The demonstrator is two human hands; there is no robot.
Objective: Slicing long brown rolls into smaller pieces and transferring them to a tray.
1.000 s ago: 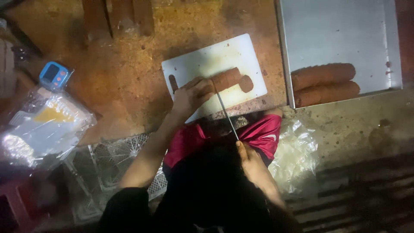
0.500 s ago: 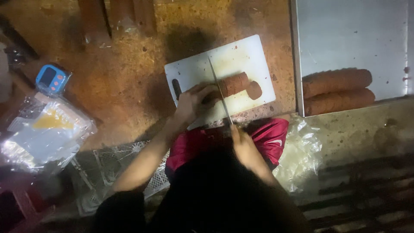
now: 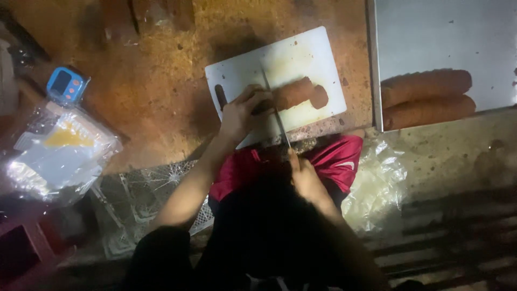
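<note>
A white cutting board (image 3: 293, 54) lies on the rusty brown table top, with a brown sausage (image 3: 295, 92) across it and a cut slice (image 3: 320, 97) at its right end. My left hand (image 3: 240, 112) presses down on the sausage's left part. My right hand (image 3: 302, 177) grips the handle of a long thin knife (image 3: 273, 106), whose blade crosses the sausage beside my left fingers.
Two more whole sausages (image 3: 428, 97) lie on a metal tray (image 3: 441, 32) at the right. A blue digital scale (image 3: 65, 83) and a clear plastic bag (image 3: 56, 156) sit at the left. A crumpled plastic sheet (image 3: 377, 183) lies by a red cloth (image 3: 334, 156).
The knife has gone from held off the board near my body to set across the sausage. My left hand stays on the sausage. The view has shifted a little.
</note>
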